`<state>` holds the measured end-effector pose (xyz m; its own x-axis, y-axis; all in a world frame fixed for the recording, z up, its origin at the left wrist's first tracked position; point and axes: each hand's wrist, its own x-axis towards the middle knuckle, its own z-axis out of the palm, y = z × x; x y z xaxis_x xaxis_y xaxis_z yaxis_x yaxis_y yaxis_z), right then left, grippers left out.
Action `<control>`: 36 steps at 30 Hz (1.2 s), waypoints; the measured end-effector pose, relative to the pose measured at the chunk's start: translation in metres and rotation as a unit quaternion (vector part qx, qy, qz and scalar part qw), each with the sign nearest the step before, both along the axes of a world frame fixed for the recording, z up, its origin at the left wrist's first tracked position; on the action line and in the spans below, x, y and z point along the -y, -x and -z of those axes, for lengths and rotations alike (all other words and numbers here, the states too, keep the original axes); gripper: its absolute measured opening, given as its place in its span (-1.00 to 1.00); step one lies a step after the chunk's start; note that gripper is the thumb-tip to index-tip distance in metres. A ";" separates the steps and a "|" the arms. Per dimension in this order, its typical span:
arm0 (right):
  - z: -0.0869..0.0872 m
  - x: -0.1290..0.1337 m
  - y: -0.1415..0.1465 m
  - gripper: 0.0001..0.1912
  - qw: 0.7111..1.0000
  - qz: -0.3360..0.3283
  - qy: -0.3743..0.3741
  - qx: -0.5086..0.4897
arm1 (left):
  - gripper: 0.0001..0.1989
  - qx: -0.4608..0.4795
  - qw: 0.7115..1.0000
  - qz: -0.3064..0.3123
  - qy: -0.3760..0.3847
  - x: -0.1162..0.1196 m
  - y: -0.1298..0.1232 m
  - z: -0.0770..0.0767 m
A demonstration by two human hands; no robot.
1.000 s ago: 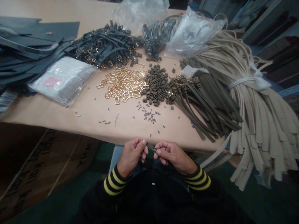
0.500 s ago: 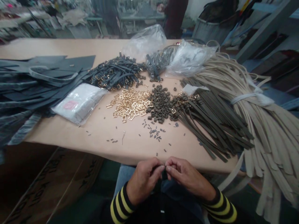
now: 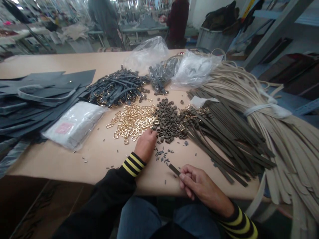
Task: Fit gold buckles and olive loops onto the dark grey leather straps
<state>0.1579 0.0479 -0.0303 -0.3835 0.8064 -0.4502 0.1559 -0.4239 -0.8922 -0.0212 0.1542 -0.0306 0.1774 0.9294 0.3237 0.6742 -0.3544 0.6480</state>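
My left hand (image 3: 147,142) reaches forward to where the heap of gold buckles (image 3: 136,119) meets the pile of dark olive strap loops (image 3: 168,118). Its fingers are curled together, and whatever is between the fingertips is hidden. Near the front edge of the table, my right hand (image 3: 195,182) is closed on a short dark olive strap (image 3: 174,169), pinched between thumb and fingers with one end sticking out to the upper left. Small dark pieces (image 3: 161,154) lie scattered between the two hands.
Long dark olive straps (image 3: 226,139) and a tied bundle of beige strips (image 3: 259,109) cover the right side. Navy buckled straps (image 3: 117,86), a white plastic-wrapped packet (image 3: 74,124) and dark sheets (image 3: 32,109) lie left. Clear plastic bags (image 3: 196,68) sit at the back.
Both hands were together at the table's front edge. My left hand has moved forward to the piles; my right hand has moved slightly right, and the strap in it now shows.
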 end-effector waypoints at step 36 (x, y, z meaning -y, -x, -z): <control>-0.011 0.036 0.011 -0.67 0.980 -0.037 -0.162 0.108 | -0.79 0.405 0.834 -0.007 0.374 0.141 -0.027 -0.007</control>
